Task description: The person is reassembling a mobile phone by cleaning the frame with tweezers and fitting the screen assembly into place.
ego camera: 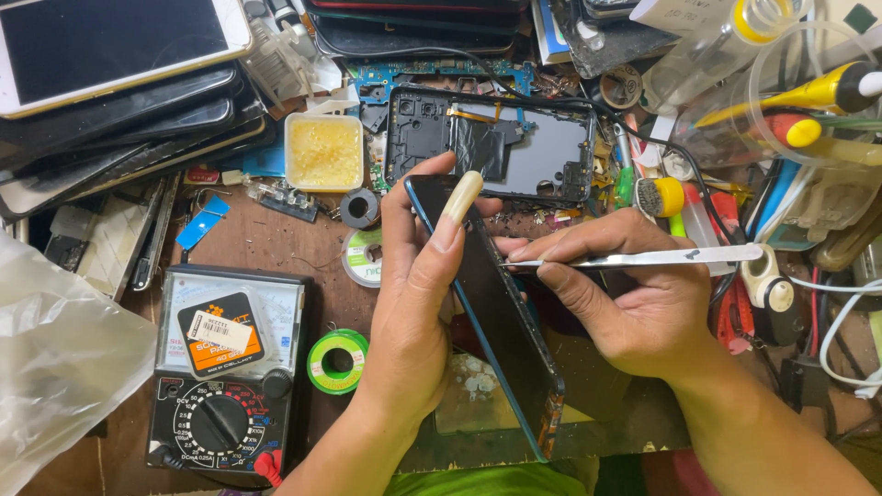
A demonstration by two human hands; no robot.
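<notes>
Left hand (413, 303) grips dark phone (501, 321) on edge, tilted, above desk (266, 241) centre — thumb on top corner. Right hand (625, 298) pinches metal tweezers (643, 259), tip touching phone's side. Multimeter (225, 367) and green solder spool (337, 361) lie left — opened phone frame (542, 152) behind.

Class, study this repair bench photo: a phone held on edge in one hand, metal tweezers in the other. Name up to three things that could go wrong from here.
1. The left hand holds the dark phone tilted on its edge; it could slip onto the cluttered bench.
2. The right hand presses the metal tweezers at the phone's side; the tip might scratch or short something.
3. The opened phone frame lies just behind; a slip could knock it.
</notes>
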